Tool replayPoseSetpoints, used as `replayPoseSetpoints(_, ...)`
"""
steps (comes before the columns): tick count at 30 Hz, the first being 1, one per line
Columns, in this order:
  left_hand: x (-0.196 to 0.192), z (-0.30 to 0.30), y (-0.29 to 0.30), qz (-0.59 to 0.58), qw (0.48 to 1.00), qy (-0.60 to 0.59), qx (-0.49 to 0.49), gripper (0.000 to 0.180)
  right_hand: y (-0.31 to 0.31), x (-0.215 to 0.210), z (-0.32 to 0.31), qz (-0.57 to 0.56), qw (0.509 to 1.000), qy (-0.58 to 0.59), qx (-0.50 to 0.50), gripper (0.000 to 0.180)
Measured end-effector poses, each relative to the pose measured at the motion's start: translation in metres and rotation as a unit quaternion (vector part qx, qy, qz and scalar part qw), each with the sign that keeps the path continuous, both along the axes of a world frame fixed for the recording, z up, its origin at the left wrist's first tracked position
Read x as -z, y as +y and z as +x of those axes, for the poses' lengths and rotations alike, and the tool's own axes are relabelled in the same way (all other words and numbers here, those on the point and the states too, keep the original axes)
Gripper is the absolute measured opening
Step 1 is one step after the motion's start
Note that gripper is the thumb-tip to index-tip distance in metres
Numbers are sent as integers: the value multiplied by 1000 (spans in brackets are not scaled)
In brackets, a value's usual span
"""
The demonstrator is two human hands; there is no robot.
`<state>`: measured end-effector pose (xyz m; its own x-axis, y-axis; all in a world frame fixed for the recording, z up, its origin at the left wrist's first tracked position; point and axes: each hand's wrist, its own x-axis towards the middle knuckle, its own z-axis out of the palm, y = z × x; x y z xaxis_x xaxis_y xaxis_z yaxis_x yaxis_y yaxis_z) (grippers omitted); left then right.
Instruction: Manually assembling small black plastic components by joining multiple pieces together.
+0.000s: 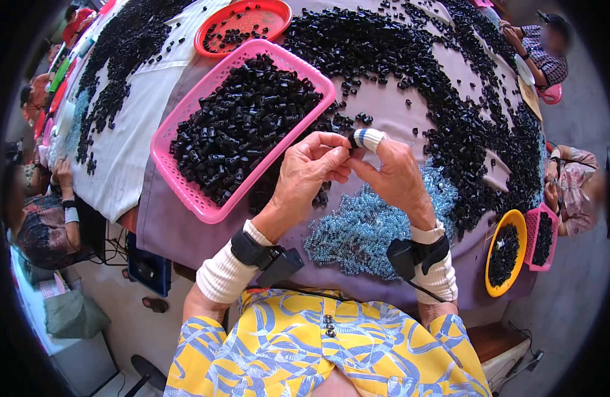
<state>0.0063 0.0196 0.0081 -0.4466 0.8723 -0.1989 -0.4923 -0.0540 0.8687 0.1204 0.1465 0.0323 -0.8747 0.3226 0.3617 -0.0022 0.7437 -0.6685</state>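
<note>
A pink basket (169, 175) of black parts (245, 119) stands on the desk (169, 231); beside it, the left hand (311, 164), fingers closed, pinches a small black piece (352, 140) together with the right hand's (394, 173) closed fingertips, near heaped blue pieces (368, 228).

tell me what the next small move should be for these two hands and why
Probably steady the small black piece in the left hand and work it with the right hand before reaching elsewhere: the left seems to pinch it, the right's fingers meet it there, and the loose pale blue pieces lie apart, below the hands.
</note>
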Motion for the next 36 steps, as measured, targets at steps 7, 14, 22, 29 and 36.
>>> replayPoseSetpoints(7, 10, -6, 3, 12, 996, -76, 36, 22, 5, -10, 4, -56, 997, -51, -22, 19)
replayPoseSetpoints(14, 14, -4, 6, 24, 999, -17, 41, 27, 15, 3, 4, -28, 997, -43, -58, 18)
replayPoseSetpoints(22, 10, -8, -4, -23, 998, 48, 21, 22, 47, 9, 21, -17, 997, -53, 50, 21)
replayPoseSetpoints(29, 11, -10, -7, -26, 999, 17, 10, 21, 56, 57, 36, 234, 954, -180, 46, 8)
replayPoseSetpoints(36, 9, -10, -7, -10, 999, 32, 22, 21, 52, 58, 19, 270, 954, -127, 30, 12)
